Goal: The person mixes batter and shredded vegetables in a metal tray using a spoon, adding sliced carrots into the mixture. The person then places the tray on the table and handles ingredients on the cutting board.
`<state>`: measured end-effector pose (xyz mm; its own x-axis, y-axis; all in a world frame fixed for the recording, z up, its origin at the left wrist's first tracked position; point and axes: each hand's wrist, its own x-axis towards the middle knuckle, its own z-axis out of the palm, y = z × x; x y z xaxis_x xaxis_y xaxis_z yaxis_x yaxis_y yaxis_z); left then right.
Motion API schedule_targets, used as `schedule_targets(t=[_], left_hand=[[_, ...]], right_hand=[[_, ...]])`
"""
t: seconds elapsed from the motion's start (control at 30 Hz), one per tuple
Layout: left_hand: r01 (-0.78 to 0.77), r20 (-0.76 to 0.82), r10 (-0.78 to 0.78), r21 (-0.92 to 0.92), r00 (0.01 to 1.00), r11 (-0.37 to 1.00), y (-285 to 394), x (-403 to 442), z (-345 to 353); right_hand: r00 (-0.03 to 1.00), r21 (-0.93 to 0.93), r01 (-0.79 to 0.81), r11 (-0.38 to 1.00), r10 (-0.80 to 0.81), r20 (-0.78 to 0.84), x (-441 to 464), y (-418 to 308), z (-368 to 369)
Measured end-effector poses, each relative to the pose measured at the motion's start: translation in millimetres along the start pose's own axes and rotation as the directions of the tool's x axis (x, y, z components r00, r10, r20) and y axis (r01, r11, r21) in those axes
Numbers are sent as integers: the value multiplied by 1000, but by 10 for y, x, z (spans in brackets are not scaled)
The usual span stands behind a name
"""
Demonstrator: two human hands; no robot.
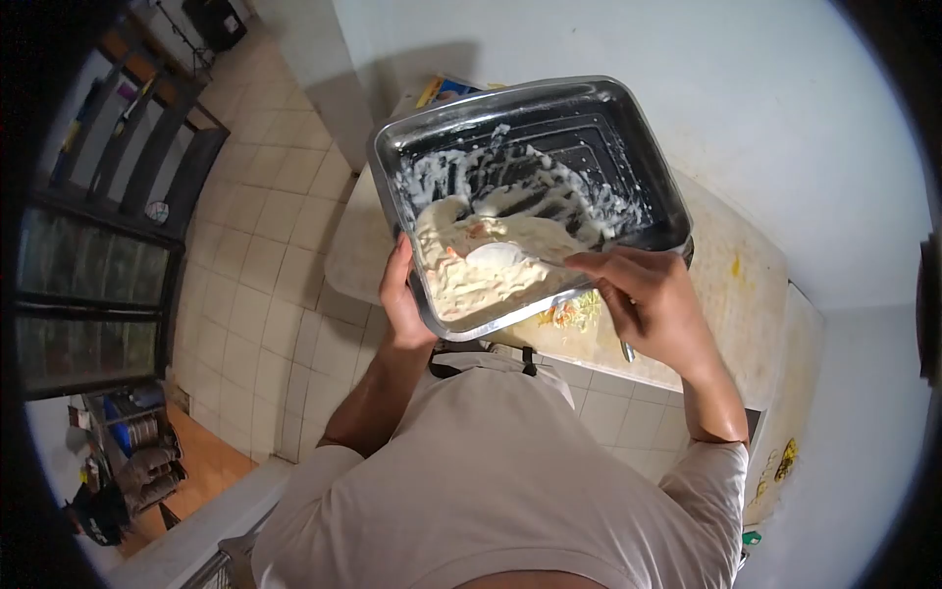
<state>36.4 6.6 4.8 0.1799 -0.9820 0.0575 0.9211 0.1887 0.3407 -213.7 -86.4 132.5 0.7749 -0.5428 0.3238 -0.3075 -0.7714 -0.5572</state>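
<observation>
A rectangular metal baking pan is tilted toward me above the counter. My left hand grips its left side near the lower corner, the thumb along the outer wall. In my right hand is a metal spoon, its bowl down in a creamy white mixture with orange bits. The mixture is gathered along the near side of the pan, and white smears streak the dark bottom farther up. The fingers of my left hand under the pan are hidden.
Below the pan stands a pale counter against a white wall, with shredded orange and pale scraps near its front edge. A blue and yellow package lies behind the pan. Tiled floor and dark shelving are at left.
</observation>
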Motion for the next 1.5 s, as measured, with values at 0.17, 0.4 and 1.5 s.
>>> schedule_targets(t=[0.17,0.4,1.5], left_hand=[[-50,-46,53,80,998,996,-64,-11,8],[-100,-78,111,130,991,986,-192,19,-46],[-172,-171,214,233,962,957,-264,77,100]], right_hand=[[999,-98,-39,994,37,-26,-64,66,-7],[966,-228,-188,955,138,-218,-77,551,-483],[984,-140,98,985,-117,-134,-454,-37,472]])
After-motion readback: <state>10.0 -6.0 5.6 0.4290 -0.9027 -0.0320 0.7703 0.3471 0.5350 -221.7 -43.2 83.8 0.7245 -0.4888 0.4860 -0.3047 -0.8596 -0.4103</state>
